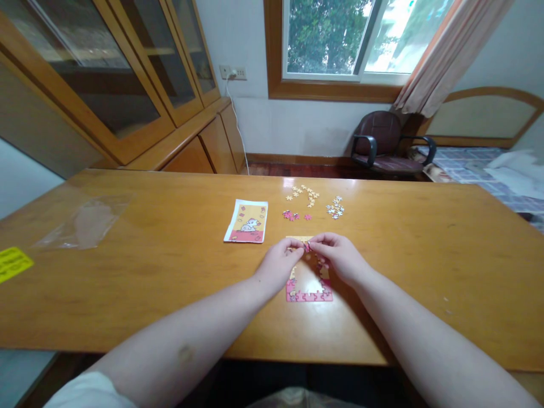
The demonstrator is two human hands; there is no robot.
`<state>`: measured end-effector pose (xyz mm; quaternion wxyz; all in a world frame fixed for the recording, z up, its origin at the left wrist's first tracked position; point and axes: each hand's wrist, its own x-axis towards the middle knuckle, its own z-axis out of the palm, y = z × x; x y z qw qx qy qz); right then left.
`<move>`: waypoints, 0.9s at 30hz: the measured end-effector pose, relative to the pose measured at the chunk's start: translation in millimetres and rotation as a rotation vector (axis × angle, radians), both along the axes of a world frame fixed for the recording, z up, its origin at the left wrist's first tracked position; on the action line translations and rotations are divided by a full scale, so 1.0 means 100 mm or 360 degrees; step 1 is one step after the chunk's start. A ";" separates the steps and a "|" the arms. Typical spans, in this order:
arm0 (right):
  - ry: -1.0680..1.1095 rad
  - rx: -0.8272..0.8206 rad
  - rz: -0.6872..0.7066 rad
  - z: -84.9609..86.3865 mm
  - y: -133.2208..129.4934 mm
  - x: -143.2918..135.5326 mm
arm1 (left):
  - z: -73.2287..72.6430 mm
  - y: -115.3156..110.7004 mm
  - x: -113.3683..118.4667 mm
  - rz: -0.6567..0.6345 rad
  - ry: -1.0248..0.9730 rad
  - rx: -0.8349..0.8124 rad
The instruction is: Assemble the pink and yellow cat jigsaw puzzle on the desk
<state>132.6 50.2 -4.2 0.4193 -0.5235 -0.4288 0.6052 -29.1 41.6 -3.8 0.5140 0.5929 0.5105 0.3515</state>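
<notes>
Left hand (277,259): pinching a small knobbed pink jigsaw piece (307,247)
Right hand (342,258): pinching it too
Below: rectangular pink-and-yellow jigsaw border (310,297)

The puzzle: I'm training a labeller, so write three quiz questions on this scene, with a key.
1. True or false: pieces fill the whole middle of the puzzle border.
2. Seen by the person, the picture card lies to which side of the border: A) right, B) left?
3. What colour is the puzzle piece where the left hand and right hand meet?

Key: 1. False, a gap shows inside; 2. B; 3. Pink.
</notes>
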 end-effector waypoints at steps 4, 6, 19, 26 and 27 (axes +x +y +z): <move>-0.0144 0.0035 0.0001 -0.02 0.00 0.01 | 0.07 -0.49 0.07 -0.0439 0.0509 0.0652; -0.0241 0.0050 0.0015 -0.03 0.00 0.01 | 0.07 -0.76 0.11 -0.0859 0.0784 0.1086; -0.0996 0.0237 0.0462 0.07 -0.08 0.03 | 0.03 -1.13 0.10 -0.1049 0.1635 0.1185; -0.1103 0.0296 0.0449 0.08 -0.07 0.04 | -0.04 -1.08 0.11 -0.1012 0.1666 0.1128; -0.1086 0.0295 0.0439 0.07 -0.06 0.04 | -0.05 -1.06 0.11 -0.1009 0.1668 0.1119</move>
